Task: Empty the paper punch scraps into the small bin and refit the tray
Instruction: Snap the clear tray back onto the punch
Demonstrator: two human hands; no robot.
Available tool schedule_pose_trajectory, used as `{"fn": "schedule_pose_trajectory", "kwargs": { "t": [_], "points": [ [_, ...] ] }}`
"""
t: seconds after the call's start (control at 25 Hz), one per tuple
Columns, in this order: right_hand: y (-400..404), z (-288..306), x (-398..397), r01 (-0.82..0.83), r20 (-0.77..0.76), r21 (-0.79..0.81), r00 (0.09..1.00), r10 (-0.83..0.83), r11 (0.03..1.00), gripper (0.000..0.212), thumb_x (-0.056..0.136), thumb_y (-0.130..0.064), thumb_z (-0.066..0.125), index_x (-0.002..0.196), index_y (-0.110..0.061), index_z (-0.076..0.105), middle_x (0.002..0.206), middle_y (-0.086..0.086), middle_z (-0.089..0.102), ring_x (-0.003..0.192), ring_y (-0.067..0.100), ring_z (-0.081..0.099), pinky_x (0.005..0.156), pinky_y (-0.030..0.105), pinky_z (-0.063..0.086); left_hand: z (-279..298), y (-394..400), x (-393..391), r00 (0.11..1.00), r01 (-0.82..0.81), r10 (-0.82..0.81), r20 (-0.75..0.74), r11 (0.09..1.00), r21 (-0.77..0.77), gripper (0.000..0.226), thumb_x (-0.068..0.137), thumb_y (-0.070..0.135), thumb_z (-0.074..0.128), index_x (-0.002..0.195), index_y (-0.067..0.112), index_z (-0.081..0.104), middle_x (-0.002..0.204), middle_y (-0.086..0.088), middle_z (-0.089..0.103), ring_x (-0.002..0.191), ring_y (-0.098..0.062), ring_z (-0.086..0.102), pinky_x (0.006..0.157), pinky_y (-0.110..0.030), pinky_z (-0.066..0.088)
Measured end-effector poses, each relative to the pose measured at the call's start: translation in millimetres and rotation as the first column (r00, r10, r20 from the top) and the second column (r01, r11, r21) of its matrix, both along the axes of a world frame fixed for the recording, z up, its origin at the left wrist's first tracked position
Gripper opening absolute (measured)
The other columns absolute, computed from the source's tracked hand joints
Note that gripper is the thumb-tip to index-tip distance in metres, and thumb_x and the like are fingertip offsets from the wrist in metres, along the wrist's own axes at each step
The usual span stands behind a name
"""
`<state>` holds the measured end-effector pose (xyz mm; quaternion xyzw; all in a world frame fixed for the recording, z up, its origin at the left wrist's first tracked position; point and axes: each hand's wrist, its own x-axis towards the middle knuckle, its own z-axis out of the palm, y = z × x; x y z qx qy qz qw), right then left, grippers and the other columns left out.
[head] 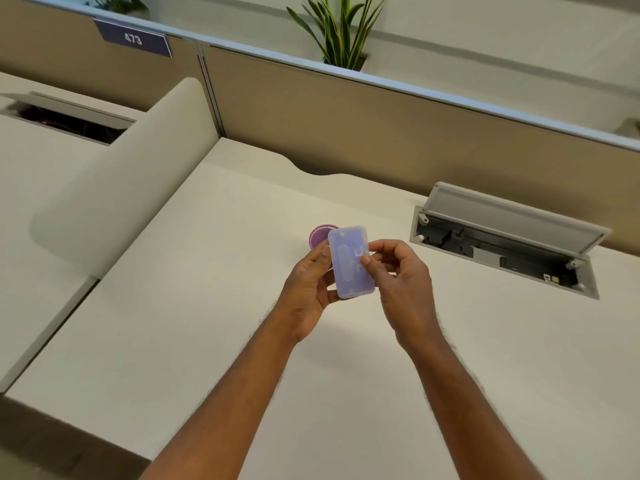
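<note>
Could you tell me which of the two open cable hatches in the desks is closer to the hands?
The cable hatch on the right, in the same desk the hands work over; the other sits far left, beyond the divider.

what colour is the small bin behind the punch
Purple; the small bin shows only partly, behind the pale lilac punch, in the head view.

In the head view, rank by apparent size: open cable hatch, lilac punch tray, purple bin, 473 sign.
1. open cable hatch
2. lilac punch tray
3. 473 sign, farther away
Purple bin is mostly hidden behind the tray, so unranked.
</note>
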<state>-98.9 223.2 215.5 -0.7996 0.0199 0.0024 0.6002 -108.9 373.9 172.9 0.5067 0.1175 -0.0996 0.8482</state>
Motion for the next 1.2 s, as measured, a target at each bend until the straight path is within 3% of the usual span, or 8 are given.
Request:
{"fn": "schedule_pose_trajectory", "kwargs": {
  "t": [0.24,0.52,0.8,1.04,1.2],
  "points": [
    [-10.7,4.8,-14.3,0.04,0.001,0.037,0.999,-0.04,0.998,0.01,0.097,-0.026,0.068,0.102,-0.035,0.065,0.096,-0.014,0.069,0.092,0.011,0.068,0.071,0.018,0.059,10.7,-10.5,-13.6,1.0,-0.004,0.004,-0.008,1.0,0.006,0.06,0.089,0.05,0.058,0.143,0.024,0.056,0.134,-0.01,0.066,0.111,-0.028,0.071,0.094,-0.056,0.058],
    [-18.4,13.9,-31.5,0.029,-0.008,0.133,1.0,-0.028,0.991,0.012,0.099,-0.025,0.064,0.11,-0.024,0.064,0.104,-0.008,0.069,0.097,0.01,0.069,0.068,0.013,0.057,18.2,-22.8,-25.4,1.0,0.007,-0.007,-0.014,1.0,0.018,0.067,0.089,0.05,0.054,0.149,0.021,0.046,0.141,-0.013,0.061,0.117,-0.034,0.068,0.098,-0.059,0.055],
    [-23.9,16.9,-38.9,0.028,0.017,0.128,0.999,-0.031,0.991,0.017,0.097,-0.032,0.062,0.113,-0.025,0.064,0.106,-0.009,0.07,0.098,0.013,0.07,0.073,0.015,0.058,25.3,-25.9,-30.1,0.999,0.025,-0.027,0.047,0.998,0.059,0.046,0.086,0.044,0.061,0.13,0.034,0.058,0.127,0.004,0.07,0.111,-0.022,0.073,0.083,-0.042,0.063],
    [-21.5,24.7,-32.8,0.057,-0.083,0.285,0.996,-0.034,0.957,0.034,0.09,-0.043,0.063,0.116,-0.021,0.067,0.112,-0.004,0.071,0.101,0.017,0.07,0.067,0.019,0.059,29.7,-32.5,-33.0,0.997,0.049,-0.054,0.048,0.993,0.106,0.035,0.085,0.048,0.063,0.119,0.042,0.068,0.12,0.008,0.075,0.113,-0.024,0.072,0.087,-0.047,0.062],
    [-24.2,23.1,-26.3,0.097,-0.147,0.349,0.988,-0.047,0.932,0.02,0.097,-0.03,0.063,0.111,-0.018,0.068,0.113,0.002,0.071,0.102,0.021,0.07,0.067,0.022,0.06,31.7,-34.9,-32.5,0.997,0.067,-0.071,0.039,0.991,0.113,0.024,0.086,0.047,0.062,0.107,0.052,0.073,0.112,0.014,0.077,0.107,-0.02,0.073,0.082,-0.041,0.063]
  ]
}}
